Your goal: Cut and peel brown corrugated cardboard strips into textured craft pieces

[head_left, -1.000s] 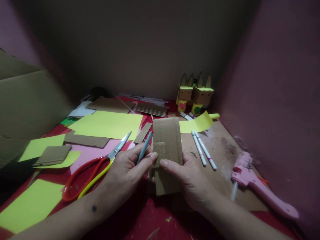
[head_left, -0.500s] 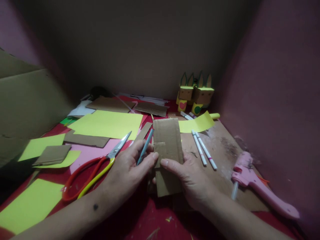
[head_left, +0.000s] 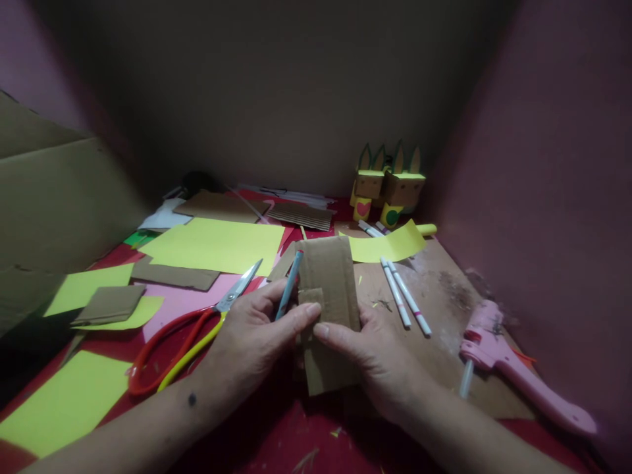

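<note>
Shown from left to right: at the edge, a cardboard box (head_left: 44,197); nearby, a yellow sheet (head_left: 69,401) flat on the red-covered counter (head_left: 276,421), and a cardboard square (head_left: 107,305) lying on another yellow paper (head_left: 148,315). Next, scissors (head_left: 220,307) with red and yellow handles, blades pointing away, near the left forearm; beyond, a large yellow sheet (head_left: 217,243). Toward center, a left hand (head_left: 261,329) with grip closed on a blue pencil or pen (head_left: 289,284), red end uppermost, and with thumb laid on a small cardboard piece (head_left: 311,297). Between both hands, over the counter, a long cardboard panel (head_left: 332,266), bearing the small piece flat on the visible face. Alongside, a right hand (head_left: 378,352) with grip closed on the panel, thumb in front, fingers mostly hidden behind. Farther back, two upright cardboard figures (head_left: 405,191) with pointed ears. Nearer, two white markers (head_left: 409,298) side by side on a brown board (head_left: 454,316). At far right, a pink glue gun (head_left: 486,352) with translucent glue stick (head_left: 467,378) protruding.
</note>
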Tool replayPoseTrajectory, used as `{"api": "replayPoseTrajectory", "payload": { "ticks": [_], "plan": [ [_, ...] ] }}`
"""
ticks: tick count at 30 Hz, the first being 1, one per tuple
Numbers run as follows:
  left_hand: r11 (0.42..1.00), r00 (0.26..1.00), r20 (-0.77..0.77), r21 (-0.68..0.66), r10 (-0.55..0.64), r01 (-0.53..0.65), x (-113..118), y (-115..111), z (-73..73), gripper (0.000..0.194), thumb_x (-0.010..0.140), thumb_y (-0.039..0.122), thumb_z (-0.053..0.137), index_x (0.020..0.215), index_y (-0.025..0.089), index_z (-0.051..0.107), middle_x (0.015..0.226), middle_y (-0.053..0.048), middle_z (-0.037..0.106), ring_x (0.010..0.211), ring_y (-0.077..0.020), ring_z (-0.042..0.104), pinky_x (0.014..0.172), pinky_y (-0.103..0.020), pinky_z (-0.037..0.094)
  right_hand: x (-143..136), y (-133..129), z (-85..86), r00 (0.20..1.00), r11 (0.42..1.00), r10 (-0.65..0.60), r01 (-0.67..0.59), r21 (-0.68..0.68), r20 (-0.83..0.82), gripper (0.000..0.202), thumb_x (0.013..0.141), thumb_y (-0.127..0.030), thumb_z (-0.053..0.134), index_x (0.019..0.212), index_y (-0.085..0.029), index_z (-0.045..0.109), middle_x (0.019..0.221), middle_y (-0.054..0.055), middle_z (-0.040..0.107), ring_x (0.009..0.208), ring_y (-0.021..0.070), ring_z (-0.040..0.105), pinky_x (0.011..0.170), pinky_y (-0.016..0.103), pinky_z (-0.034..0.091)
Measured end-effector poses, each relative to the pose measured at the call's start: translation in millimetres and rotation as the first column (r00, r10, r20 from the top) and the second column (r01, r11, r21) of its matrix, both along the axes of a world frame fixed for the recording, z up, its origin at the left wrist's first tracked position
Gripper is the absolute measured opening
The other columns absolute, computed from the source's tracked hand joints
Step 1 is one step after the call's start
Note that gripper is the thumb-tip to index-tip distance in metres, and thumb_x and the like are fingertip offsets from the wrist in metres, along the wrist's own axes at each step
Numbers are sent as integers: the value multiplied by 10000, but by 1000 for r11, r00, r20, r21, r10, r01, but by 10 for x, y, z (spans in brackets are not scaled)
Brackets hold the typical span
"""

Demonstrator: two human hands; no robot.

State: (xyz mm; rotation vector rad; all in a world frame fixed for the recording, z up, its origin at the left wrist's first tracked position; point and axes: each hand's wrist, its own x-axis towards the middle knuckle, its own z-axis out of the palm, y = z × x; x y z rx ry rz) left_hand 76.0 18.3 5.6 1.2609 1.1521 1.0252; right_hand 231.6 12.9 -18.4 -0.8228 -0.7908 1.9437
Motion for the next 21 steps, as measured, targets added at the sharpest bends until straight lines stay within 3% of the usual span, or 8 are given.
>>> {"api": "replayPoseTrajectory", "payload": {
  "ticks": [5, 21],
  "plan": [
    [998, 1000, -8, 67, -19, 19, -8, -14, 17, 163, 821, 302, 704, 974, 261, 740, 881, 37, 753, 830, -138, 658, 698, -184, 531, 36, 8, -16, 998, 998, 47, -49, 47, 43, 386, 654, -280, 823, 1012, -174, 724, 795, 42, 727, 673, 150, 658, 675, 278, 512],
    [998, 998, 21, 16, -53, 53, -16, -21, -4, 163, 837, 363, 682, 921, 225, 703, 797, 24, 686, 742, -126, 604, 631, -193, 516, 38, 11, -36, 997, 994, 76, -75, 78, -11, 357, 704, -288, 796, 1039, -198, 713, 812, 34, 721, 679, 139, 658, 684, 272, 515]
  ]
}}
